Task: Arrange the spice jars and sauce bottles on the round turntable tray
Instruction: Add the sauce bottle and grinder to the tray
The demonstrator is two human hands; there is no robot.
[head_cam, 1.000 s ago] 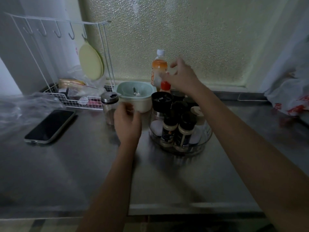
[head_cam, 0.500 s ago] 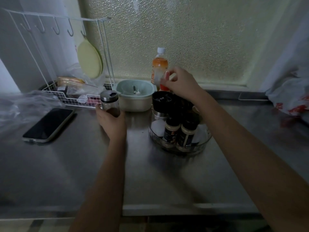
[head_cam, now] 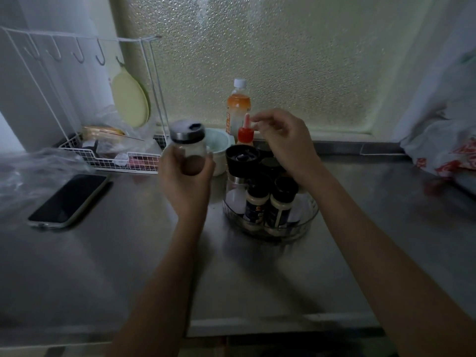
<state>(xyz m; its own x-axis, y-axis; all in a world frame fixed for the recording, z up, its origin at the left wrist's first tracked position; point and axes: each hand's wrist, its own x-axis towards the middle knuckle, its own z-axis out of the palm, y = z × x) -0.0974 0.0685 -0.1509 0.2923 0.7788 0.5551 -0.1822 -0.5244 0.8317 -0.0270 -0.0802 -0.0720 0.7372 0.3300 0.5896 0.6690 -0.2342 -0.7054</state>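
A clear round turntable tray (head_cam: 307,222) stands on the steel counter and holds several jars. Two cream spice jars with black caps (head_cam: 266,208) are at its front, a wide black-lidded jar (head_cam: 242,157) at its left. A red-nozzled sauce bottle (head_cam: 245,134) stands at the tray's back. My right hand (head_cam: 286,140) hovers over the tray with fingers loosely curled beside the nozzle tip, holding nothing. My left hand (head_cam: 186,188) grips a glass spice jar with a metal lid (head_cam: 189,146), lifted off the counter left of the tray.
An orange drink bottle (head_cam: 238,104) stands by the frosted window. A pale green bowl (head_cam: 219,148) sits behind the lifted jar. A white wire rack (head_cam: 110,162) and a phone (head_cam: 68,200) lie to the left, a plastic bag (head_cam: 443,148) to the right.
My left hand took hold of the glass jar and lifted it toward the tray. My right hand set the red-nozzled bottle at the tray's back and let go.
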